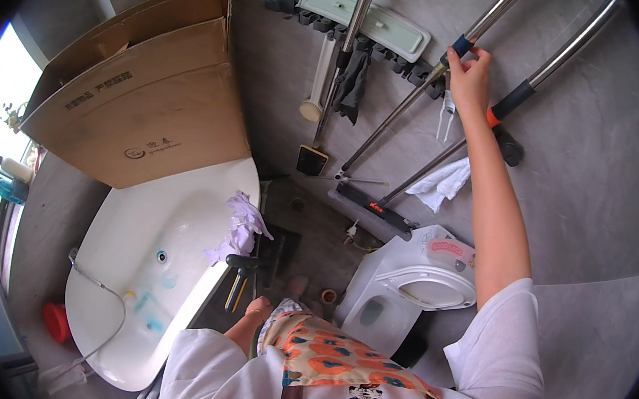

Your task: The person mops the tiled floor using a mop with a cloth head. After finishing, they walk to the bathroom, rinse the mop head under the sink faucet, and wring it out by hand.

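My right hand [469, 78] is raised to the wall, its thumb and fingers on a telescopic metal pole [403, 109] just below the dark blue collar [461, 44]. The pole leans diagonally, its lower end near the floor corner. My left hand [259, 307] is low beside my patterned apron [334, 354]; its fingers are partly hidden, so its grip is unclear. Close to it, a black-and-yellow handled tool [236, 290] hangs at the bathtub rim. To the right of the pole, a broom [375, 210] with a black head stands against the wall.
A large cardboard box [173, 121] rests on the white bathtub [120, 230]. A crumpled lilac cloth [241, 227] drapes the rim. Right of me stands the toilet [387, 308], lid raised. A wall rack [363, 19], a long-handled brush [319, 78] and a white cloth [442, 185] hang ahead.
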Tool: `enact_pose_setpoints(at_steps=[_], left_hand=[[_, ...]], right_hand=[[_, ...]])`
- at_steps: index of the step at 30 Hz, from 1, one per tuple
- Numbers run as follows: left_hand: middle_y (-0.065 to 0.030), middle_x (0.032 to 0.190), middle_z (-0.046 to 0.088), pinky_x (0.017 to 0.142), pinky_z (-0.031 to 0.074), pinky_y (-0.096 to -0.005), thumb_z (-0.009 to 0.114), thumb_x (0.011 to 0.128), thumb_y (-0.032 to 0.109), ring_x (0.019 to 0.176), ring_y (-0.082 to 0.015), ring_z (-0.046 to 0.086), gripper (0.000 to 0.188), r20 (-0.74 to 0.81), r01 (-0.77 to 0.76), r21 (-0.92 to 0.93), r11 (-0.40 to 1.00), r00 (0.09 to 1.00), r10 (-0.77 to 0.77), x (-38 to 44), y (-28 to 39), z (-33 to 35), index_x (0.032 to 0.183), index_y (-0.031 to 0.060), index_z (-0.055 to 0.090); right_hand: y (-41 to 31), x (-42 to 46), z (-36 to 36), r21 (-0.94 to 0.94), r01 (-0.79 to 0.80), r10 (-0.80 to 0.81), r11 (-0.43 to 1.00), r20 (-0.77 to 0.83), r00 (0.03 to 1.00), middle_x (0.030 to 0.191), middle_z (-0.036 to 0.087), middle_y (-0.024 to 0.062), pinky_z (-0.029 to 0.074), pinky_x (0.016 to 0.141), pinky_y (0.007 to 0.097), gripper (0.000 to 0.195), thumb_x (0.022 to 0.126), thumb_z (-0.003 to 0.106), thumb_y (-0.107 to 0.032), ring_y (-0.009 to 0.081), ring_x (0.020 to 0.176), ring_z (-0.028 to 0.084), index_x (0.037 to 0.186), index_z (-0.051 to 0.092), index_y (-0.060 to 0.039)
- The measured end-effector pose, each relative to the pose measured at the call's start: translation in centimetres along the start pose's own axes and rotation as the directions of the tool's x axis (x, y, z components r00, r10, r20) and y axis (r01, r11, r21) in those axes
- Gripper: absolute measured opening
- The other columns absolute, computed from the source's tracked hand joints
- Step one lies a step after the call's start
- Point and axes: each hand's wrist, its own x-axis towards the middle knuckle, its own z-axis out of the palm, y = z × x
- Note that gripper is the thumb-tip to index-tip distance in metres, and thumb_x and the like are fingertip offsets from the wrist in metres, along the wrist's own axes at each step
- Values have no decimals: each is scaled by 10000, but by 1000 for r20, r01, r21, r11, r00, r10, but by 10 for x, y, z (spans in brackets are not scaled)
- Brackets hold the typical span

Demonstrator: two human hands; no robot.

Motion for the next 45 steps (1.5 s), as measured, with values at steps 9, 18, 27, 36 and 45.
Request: enact_pose_setpoints(at_steps=[9,18,27,36,45], left_hand=[[-149,1000,629,823,474,-386,591,751,291,973,-323,584,292,94,-245,100,964,967,236,18,14,5,979,114,627],[-122,998,570,739,487,-332,617,803,120,855,-242,602,262,-431,-805,-412,426,584,688,-125,294,-164,1046,40,558],[-100,1036,549,854,432,-309,614,808,66,989,-220,541,280,-539,-978,13,209,169,825,-197,320,-352,1072,32,530],[-110,1176,520,933,368,-300,480,902,179,1093,-209,486,336,-619,-962,124,243,116,777,-60,361,-409,1207,39,478],[30,817,531,701,415,-196,586,841,11,779,-38,499,142,-700,-854,-509,-108,337,629,13,372,-469,965,63,542]], right_hand=[[-18,-48,2,326,80,-76,942,-25,997,719,554,46,440,643,339,430,822,638,-283,189,660,553,1123,425,-63],[29,-83,134,414,-149,-28,898,391,920,984,619,147,466,780,305,474,834,621,-308,219,886,613,1163,486,5],[8,-52,180,678,-352,202,645,293,935,829,603,47,418,693,276,257,825,642,-224,141,740,524,928,581,3],[-40,-87,141,812,-299,-291,502,483,826,902,591,-3,421,735,207,190,852,592,-77,50,826,520,1024,560,-2],[-82,-44,193,777,-2,-361,629,295,885,812,602,38,453,642,257,131,807,629,-67,120,685,570,910,556,-37]])
